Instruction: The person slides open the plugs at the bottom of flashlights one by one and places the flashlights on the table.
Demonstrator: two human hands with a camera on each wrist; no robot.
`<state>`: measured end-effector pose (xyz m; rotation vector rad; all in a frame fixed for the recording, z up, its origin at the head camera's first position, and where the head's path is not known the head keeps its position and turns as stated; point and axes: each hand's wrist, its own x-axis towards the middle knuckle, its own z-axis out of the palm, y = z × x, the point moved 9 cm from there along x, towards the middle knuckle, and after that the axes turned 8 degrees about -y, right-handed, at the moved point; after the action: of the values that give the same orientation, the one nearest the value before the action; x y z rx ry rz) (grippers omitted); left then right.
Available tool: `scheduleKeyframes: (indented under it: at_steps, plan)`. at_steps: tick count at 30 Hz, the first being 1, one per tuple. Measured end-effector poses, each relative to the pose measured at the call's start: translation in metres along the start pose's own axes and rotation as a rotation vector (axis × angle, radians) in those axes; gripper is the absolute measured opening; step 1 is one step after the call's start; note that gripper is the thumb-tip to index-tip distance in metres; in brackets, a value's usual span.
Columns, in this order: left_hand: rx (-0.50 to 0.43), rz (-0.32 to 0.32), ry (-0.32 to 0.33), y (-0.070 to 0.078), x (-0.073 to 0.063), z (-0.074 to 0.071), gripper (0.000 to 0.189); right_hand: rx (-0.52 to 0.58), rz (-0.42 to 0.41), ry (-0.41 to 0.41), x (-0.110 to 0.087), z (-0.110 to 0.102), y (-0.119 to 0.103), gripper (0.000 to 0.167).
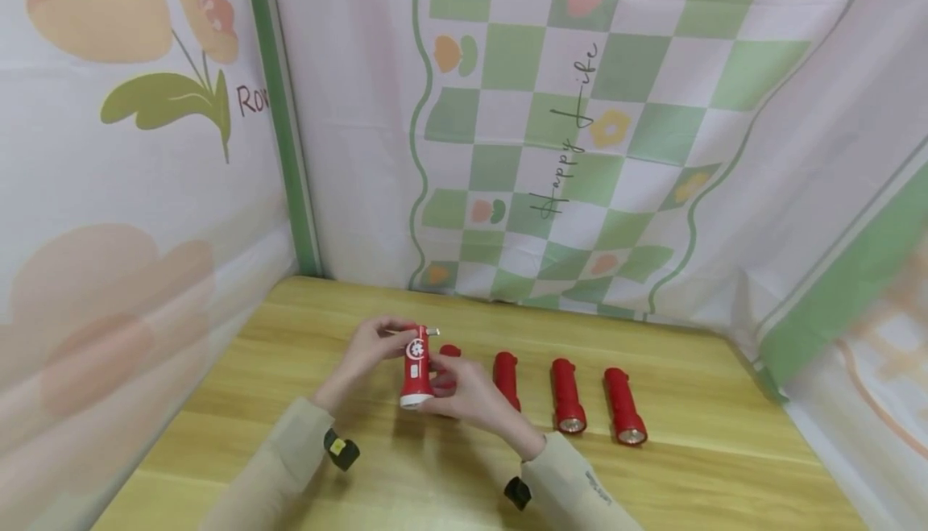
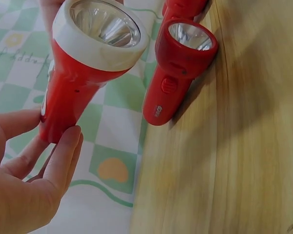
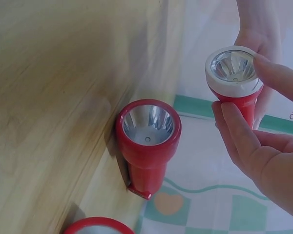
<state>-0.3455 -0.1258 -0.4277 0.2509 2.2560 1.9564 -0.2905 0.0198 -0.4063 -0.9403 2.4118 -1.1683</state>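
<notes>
Both hands hold up a red flashlight [image 1: 416, 382] with a white rim, lens end down toward the person. Its side carries a white round emblem and a white switch, and a metal plug [image 1: 433, 332] juts from the tail end. With thumb and fingers, my left hand [image 1: 371, 347] pinches the tail. My right hand [image 1: 474, 394] grips the lens end, thumb at the white rim [image 3: 230, 87] and fingers beneath on the red body. Behind the right hand, a red flashlight [image 1: 449, 350] lies on the table, partly hidden; its lens [image 2: 190, 36] shows in the left wrist view.
Three more red flashlights lie in a row to the right: one [image 1: 506, 374] partly behind the right wrist, a middle one [image 1: 565, 390] and an outer one [image 1: 623, 402]. The wooden table [image 1: 696, 402] meets a printed curtain [image 1: 362, 152] at the back and sides.
</notes>
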Motion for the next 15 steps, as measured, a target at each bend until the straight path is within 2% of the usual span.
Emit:
scheduleKeyframes:
  at_steps: [3,10,15]
  plan:
    - [0.016,0.004,-0.004,-0.002,0.002,-0.002,0.033,-0.006,0.018,-0.006,0.001,0.001,0.001,0.066]
    - [-0.013,-0.011,0.003,-0.009,0.007,-0.005,0.033,0.005,0.069,-0.019,0.006,0.006,0.007,0.067]
    - [0.017,-0.021,0.010,-0.012,0.009,-0.007,0.033,0.008,0.086,-0.026,0.011,0.009,0.010,0.068]
